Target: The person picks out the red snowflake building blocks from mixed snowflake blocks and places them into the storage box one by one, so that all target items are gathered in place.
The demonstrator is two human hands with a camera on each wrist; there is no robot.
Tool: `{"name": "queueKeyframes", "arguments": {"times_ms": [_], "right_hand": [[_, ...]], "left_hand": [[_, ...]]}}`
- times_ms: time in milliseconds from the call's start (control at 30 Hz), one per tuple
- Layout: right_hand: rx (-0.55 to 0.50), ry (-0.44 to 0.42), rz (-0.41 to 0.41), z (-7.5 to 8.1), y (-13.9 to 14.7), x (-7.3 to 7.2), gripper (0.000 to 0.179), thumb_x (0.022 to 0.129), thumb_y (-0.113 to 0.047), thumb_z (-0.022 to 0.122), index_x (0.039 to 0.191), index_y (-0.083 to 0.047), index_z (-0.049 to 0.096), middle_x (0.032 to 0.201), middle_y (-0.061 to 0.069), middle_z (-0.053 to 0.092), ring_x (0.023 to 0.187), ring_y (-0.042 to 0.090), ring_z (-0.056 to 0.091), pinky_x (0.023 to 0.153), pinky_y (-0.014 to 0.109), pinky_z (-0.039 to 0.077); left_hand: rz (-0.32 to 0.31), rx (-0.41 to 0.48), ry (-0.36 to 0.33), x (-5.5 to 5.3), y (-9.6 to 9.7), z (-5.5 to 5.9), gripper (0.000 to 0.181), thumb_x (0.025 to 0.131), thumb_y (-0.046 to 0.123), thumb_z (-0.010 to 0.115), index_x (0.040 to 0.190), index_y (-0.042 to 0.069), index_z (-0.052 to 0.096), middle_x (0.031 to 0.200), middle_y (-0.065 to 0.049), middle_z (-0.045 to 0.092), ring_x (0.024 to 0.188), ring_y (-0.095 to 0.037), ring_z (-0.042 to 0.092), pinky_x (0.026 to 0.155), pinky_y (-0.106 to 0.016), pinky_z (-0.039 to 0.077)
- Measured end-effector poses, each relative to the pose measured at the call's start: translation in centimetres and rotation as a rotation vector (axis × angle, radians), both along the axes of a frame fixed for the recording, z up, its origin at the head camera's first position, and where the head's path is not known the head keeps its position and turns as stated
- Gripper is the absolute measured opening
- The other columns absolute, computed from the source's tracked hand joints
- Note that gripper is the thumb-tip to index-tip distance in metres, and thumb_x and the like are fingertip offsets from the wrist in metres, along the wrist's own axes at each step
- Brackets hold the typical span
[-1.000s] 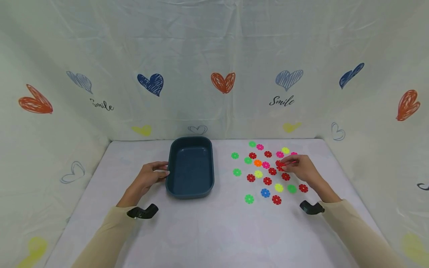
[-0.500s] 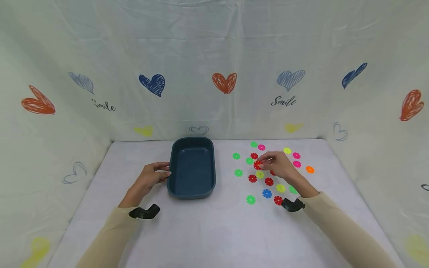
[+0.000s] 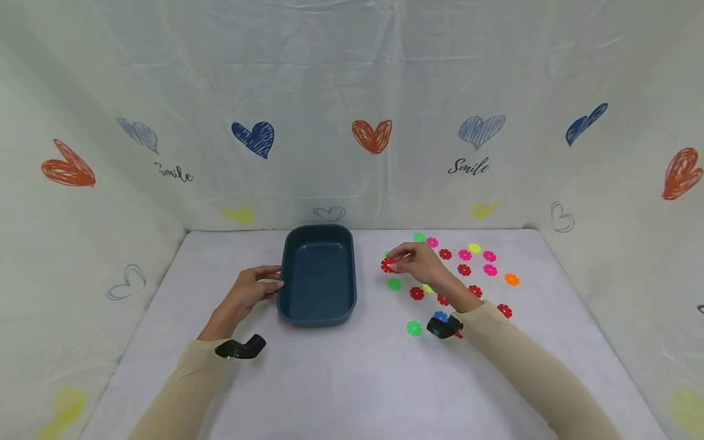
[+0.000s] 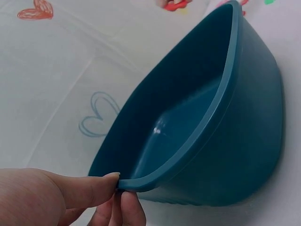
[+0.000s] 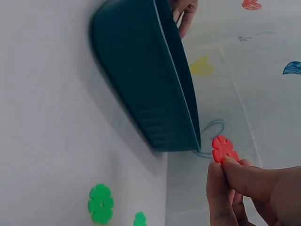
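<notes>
"Two hands to record. Begin with the left hand."

"Finger gap narrow: thumb and fingers pinch the rim of the blue tray at its left side."

"Tray's position?"

"Upright on the white table, near the far edge, left of the scattered discs."

"And the right hand?"

"Holding. Thumb and fingertips pinch one red disc, flower-shaped, narrow grip. The right wrist view shows it projecting beyond the fingertips."

"Where is that disc?"

"Right of the tray, apart from it, at the left margin of the spread. A green disc lies just nearer the person."

"Other pieces noted?"

"An orange disc at the far right of the spread; a blue disc, partly covered by the black wrist device on the right arm."

"Surroundings?"

"A pale wall sheet printed with hearts and the word 'Smile'. Both sleeves beige."
</notes>
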State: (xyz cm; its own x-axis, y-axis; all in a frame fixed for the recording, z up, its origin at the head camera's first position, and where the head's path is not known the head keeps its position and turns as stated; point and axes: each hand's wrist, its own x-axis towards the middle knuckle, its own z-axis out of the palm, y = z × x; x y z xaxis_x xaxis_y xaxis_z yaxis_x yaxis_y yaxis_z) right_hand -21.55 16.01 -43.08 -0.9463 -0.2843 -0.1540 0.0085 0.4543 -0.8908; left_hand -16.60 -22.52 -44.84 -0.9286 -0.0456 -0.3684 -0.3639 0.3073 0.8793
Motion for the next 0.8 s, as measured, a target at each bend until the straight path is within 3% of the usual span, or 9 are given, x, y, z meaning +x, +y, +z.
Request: {"name": "queueKeyframes", "arguments": {"times_ms": [233,800], "right_hand": [[-0.048,-0.029,-0.008,0.5,-2.4,-0.7,0.025,0.097,-0.004,0.075,0.121,0.002,0.074,0.110,0.015,0.071,0.094,0.021,0.069,0.098,0.050,0.058],[-0.107,-0.072,0.002,0.8,-6.8,-2.5,0.024,0.097,0.001,0.073,0.121,0.003,0.074,0.108,0.014,0.068,0.093,0.023,0.068,0.102,0.053,0.056]], "left_hand": [[-0.005,0.011,-0.001,0.0,0.0,0.0,0.054,0.101,-0.003,0.066,0.152,-0.008,0.049,0.138,-0.028,0.056,0.091,-0.010,0.065,0.079,-0.022,0.058],[-0.001,-0.002,-0.006,0.0,0.2,0.4,0.052,0.101,-0.004,0.064,0.152,-0.006,0.051,0.137,-0.026,0.057,0.093,-0.014,0.065,0.080,-0.022,0.059]]}}
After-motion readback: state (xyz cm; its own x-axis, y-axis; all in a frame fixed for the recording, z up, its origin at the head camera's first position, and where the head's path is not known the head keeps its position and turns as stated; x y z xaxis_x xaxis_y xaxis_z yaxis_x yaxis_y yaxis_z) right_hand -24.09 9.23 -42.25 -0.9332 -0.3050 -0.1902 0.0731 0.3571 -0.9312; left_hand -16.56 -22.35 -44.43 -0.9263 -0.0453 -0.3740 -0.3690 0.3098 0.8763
